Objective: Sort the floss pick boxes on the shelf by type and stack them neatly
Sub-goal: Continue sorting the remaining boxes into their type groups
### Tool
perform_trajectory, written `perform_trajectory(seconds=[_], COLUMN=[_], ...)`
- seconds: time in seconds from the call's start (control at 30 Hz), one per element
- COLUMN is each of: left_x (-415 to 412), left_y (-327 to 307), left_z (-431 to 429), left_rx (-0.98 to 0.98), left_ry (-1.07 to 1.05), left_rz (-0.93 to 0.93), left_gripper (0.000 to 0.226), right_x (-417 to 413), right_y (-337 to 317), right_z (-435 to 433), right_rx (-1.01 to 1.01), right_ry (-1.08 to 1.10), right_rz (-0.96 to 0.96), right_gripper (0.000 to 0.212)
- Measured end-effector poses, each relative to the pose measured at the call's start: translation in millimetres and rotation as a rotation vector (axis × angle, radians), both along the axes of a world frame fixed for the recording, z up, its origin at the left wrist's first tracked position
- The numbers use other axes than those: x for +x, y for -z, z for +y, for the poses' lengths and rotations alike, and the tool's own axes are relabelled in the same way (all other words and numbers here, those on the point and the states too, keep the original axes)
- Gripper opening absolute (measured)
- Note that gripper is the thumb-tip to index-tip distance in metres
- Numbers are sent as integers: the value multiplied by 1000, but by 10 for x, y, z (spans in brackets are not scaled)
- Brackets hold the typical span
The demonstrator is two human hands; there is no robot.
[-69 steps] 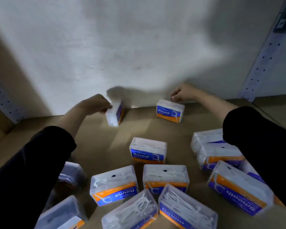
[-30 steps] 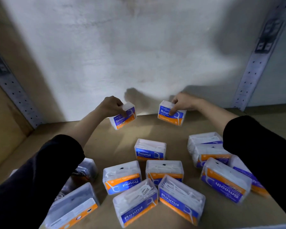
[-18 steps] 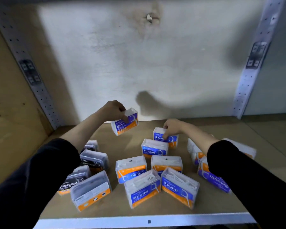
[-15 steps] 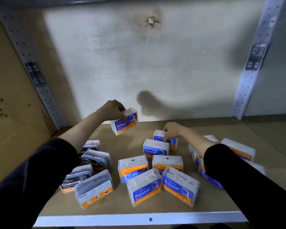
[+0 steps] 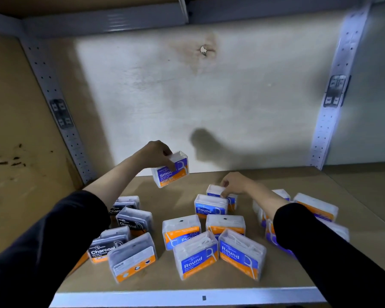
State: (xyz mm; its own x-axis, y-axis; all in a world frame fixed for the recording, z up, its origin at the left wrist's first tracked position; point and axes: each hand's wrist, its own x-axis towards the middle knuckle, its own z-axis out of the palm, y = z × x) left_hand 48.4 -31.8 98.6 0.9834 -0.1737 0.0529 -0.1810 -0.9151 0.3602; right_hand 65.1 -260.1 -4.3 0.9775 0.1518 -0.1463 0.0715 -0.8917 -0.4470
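My left hand (image 5: 154, 154) grips a clear "Smooth" floss pick box (image 5: 171, 169) with a blue and orange label, held in the air above the back of the shelf board (image 5: 287, 181). My right hand (image 5: 234, 183) grips the top of a "Round" box (image 5: 221, 193) standing on the board mid-shelf. Another "Round" box (image 5: 210, 206) stands just in front of it. Several more "Round" boxes (image 5: 240, 252) lie in the middle. Black "Charcoal" boxes (image 5: 133, 220) cluster at the left. "Smooth" boxes (image 5: 316, 205) lie at the right, partly hidden by my right sleeve.
The white back wall (image 5: 209, 103) rises behind the board. Perforated metal uprights stand at the left (image 5: 53, 94) and right (image 5: 333, 94). A metal front lip (image 5: 187, 297) edges the shelf. Bare board shows along the back and at the far right.
My right hand drew its "Round" box forward from the back wall to just behind another "Round" box. My left hand lifted the "Smooth" box and turned its label toward me. The view pulled back.
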Motion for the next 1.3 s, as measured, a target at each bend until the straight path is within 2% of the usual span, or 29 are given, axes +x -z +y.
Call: perform_trajectory(seconds=[0.37,0.63,0.73,0.87,1.0,1.2,1.3], left_x=[-229,-392,-448,-537,-524,-494,-478], left_y=[-172,-198,-190,-160,-61,72,122], left_z=[-478,-1163,-1441,-1727,-1940,-2197,-2358], left_rx=[-19,-49,-54,-64,-48,-34,-63], left_ry=[130,274,329,388,409,426,436], left_rz=[-36,-27,-7,40,16,10,5], left_gripper=[39,37,41,64,41,44,45], right_x=[-499,-1181,-1405,-1573,-1642,-1721,-1726], right_y=[-390,-450,-349,-58,319,711,823], right_z=[-539,-1399,-1708,-2013,-2147,-2044,-2037], right_rx=[-94,-106,-92,-75,-74,-93,-184], right_ry=[46,272,360,459,545,517,499], right_rz=[-130,-200,-208,-177,-108,-64,-69], right_gripper=[26,26,24,25,36,52,58])
